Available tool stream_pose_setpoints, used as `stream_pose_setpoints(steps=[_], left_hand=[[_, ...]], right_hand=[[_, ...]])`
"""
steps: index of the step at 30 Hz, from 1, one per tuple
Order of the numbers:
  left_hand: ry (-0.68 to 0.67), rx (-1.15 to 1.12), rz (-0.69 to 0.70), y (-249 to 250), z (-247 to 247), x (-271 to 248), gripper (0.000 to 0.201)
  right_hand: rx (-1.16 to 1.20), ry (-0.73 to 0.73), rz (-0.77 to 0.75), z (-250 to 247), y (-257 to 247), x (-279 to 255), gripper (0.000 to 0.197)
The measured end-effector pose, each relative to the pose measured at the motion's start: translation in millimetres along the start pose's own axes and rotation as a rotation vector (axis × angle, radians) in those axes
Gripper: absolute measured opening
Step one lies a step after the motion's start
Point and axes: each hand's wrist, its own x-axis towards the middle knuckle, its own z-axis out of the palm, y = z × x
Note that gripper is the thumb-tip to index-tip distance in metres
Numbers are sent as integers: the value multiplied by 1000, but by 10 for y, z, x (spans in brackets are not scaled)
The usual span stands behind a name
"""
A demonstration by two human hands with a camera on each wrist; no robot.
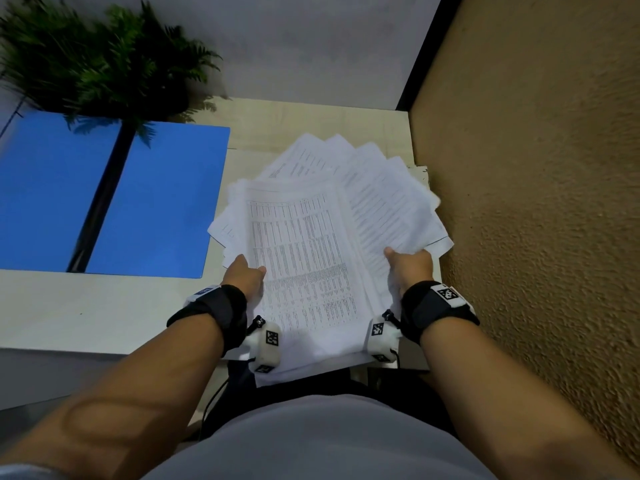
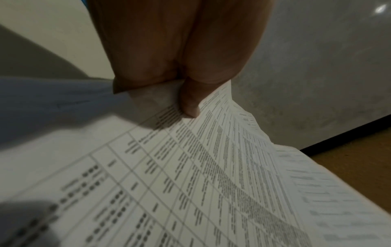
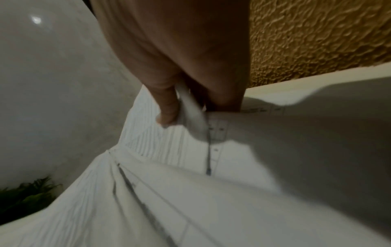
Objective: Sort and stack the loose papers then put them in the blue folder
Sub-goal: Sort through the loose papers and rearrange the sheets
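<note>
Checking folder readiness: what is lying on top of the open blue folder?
Nothing lies on the blue folder; only fern fronds overhang its far edge. The papers, gripped by the left hand and right hand, sit beside it.

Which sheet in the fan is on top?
The table-printed sheet, nearest the person. It shows whole, with the left hand's thumb on it; the other sheets only peek out behind.
</note>
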Motion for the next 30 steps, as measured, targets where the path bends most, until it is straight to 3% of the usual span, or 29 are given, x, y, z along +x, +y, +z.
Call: stream_pose_setpoints(steps=[3, 7, 10, 11, 14, 17, 19, 23, 26, 27, 30], left_hand=[[-13, 24, -19, 48, -44, -17, 24], [-13, 231, 24, 83, -106, -38, 40], [-41, 295, 67, 115, -140, -82, 43], [-49, 297, 79, 124, -155, -97, 43], [-55, 248, 84, 111, -161, -74, 44], [-67, 149, 98, 105, -125, -131, 33], [-60, 52, 66, 99, -95, -173, 30], [-68, -39, 13, 145, -68, -220, 78], [-192, -142, -23, 82, -22, -245, 114], [-190, -127, -26, 39, 0, -259, 112], [-15, 66, 122, -7, 40, -265, 50]], right_hand=[[-116, 182, -228, -116, -279, -149, 26], [-190, 320, -627, -312, -671, -307, 12], [-34, 388, -1000, -430, -1046, -483, 20], [78, 379, -1040, -463, -1159, -494, 26], [208, 304, -940, -461, -1340, -441, 41], [-22, 104, -768, -237, -1194, -419, 26], [-184, -37, -572, -53, -884, -407, 30], [-468, -143, -454, 240, -217, -237, 17], [-611, -194, -416, 451, 78, -172, 23], [-691, -238, -425, 513, 141, -152, 26], [-733, -364, -402, 634, 209, -129, 29]])
